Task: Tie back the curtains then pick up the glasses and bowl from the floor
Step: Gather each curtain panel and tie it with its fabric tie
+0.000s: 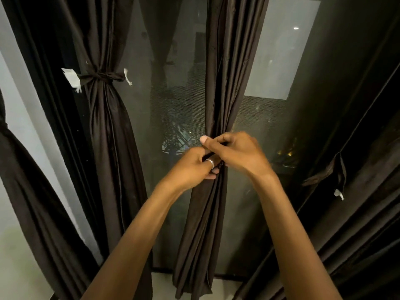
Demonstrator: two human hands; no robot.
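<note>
Now 2 hands, L hand & R hand, grip 1 bunched mid curtain.

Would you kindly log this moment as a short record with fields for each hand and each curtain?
left hand: grips the middle curtain's gathered waist
right hand: pinches dark fabric at the same spot
middle curtain: bunched at the hands; any knot is hidden
left curtain: tied with a knotted tie-back
right curtain: loose, its tie strap dangling
glasses, bowl: not in view
</note>
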